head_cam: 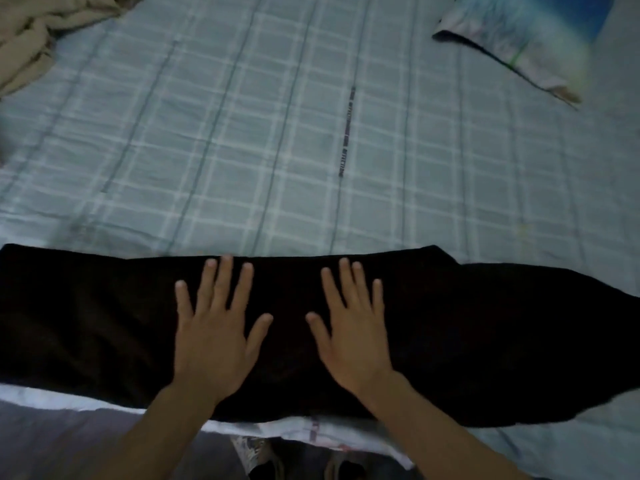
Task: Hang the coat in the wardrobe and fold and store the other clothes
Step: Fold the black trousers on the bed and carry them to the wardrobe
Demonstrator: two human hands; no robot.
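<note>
- The bed (311, 133), covered with a pale checked sheet, fills most of the view.
- A black garment (104, 323) lies flat in a long band across the near edge of the bed, under both hands.
- A beige cloth (41, 32) lies crumpled at the far left; a pillow (519, 43) at the far right.
- The left hand (214, 337) rests flat on the garment's middle, fingers straight and spread, gripping nothing.
- The right hand (349, 337) lies just beside it in the same manner.
</note>
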